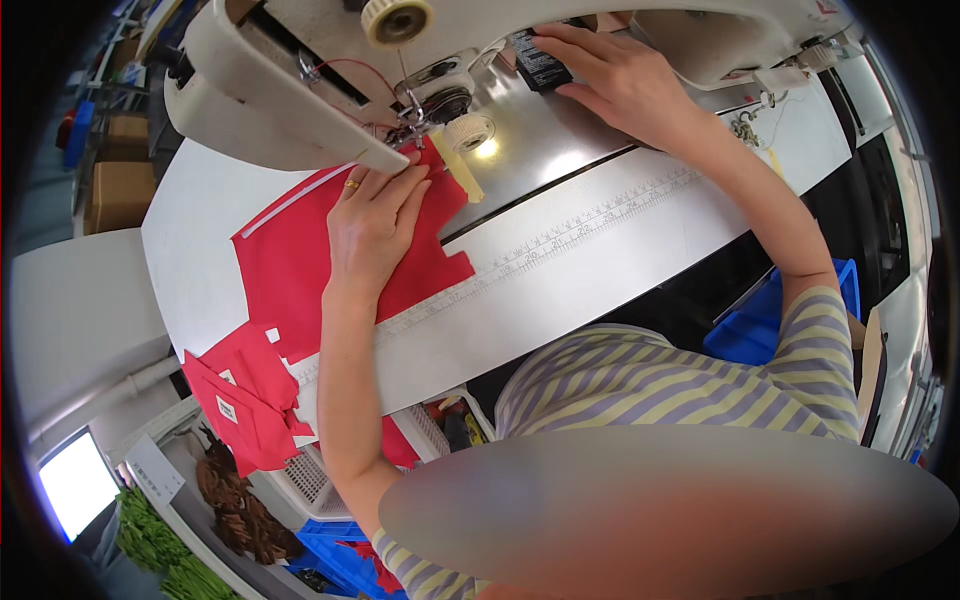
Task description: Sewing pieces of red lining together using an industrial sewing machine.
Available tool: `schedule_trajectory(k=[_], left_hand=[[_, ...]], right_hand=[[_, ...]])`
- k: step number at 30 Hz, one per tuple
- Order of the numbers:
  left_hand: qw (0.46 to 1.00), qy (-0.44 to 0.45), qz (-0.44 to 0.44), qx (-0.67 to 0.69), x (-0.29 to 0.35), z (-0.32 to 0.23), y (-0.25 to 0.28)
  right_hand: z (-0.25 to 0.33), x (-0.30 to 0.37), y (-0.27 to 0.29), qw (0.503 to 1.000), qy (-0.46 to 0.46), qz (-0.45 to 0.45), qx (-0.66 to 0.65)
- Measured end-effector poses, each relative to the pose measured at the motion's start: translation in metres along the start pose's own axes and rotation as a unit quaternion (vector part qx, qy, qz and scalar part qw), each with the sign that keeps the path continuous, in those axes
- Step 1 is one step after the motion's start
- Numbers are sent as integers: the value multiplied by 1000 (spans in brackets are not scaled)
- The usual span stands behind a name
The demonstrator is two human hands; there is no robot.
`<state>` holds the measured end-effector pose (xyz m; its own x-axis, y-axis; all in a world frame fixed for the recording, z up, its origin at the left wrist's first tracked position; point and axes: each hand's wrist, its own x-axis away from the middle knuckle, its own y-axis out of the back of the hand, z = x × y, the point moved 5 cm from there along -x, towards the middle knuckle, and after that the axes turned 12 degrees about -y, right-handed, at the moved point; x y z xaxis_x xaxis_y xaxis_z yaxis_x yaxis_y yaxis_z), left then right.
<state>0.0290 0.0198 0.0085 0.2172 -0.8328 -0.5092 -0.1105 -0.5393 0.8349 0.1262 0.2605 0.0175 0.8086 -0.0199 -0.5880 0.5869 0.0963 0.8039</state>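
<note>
The left hand (368, 232) lies on a red fabric panel (285, 280), its fingers drawn close together and directed up toward the presser foot (414, 138); whether they pinch the cloth or only press it cannot be determined. A yellow metal ring (351, 184) is worn on one finger. The right hand (640, 92) has its fingers and thumb moderately parted, touching a black rectangular piece (540, 62) bearing pale print; a firm grip cannot be confirmed.

The red fabric panel is on the left part of the surface (480, 335), its upper end at the presser foot. Its long axis runs obliquely, from lower left to upper right. The cloth is matt and smooth, with a stepped notch cut in its right side. A straight, narrow white strip (290, 203) follows its upper-left edge and points toward the presser foot. A short yellow strip (462, 172) lies to the right of the panel's upper end.

The sewing machine (260, 110) has a smooth, pale, rounded casing and a ribbed round knob (469, 131). Beneath it is a shiny metal plate (530, 140), lit by a small lamp spot. A printed ruler scale (580, 228) crosses the pale surface diagonally, partly under the panel.

At lower left, red cut pieces (250, 385) with white labels are piled over the surface's edge. Beyond are a perforated white plastic basket (312, 480), a blue plastic crate (335, 545), a crumpled brown heap (245, 505) and green bundles (150, 530).
</note>
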Motion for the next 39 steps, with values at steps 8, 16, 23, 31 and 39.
schedule_trajectory(k=[8,16,23,31,39], left_hand=[[998,9,22,49,-15,-58,-9],[977,61,43,198,-31,-64,-30],[706,357,21,611,-41,-67,-68],[518,389,-102,755,-57,-66,-99],[500,405,-109,757,-44,-75,-91]], right_hand=[[-6,3,-24,996,-51,45,-66],[-9,-9,-29,999,23,41,-24],[-20,-4,-27,994,-56,24,-87],[47,30,28,992,34,7,-125],[-51,0,-9,996,56,-45,49]])
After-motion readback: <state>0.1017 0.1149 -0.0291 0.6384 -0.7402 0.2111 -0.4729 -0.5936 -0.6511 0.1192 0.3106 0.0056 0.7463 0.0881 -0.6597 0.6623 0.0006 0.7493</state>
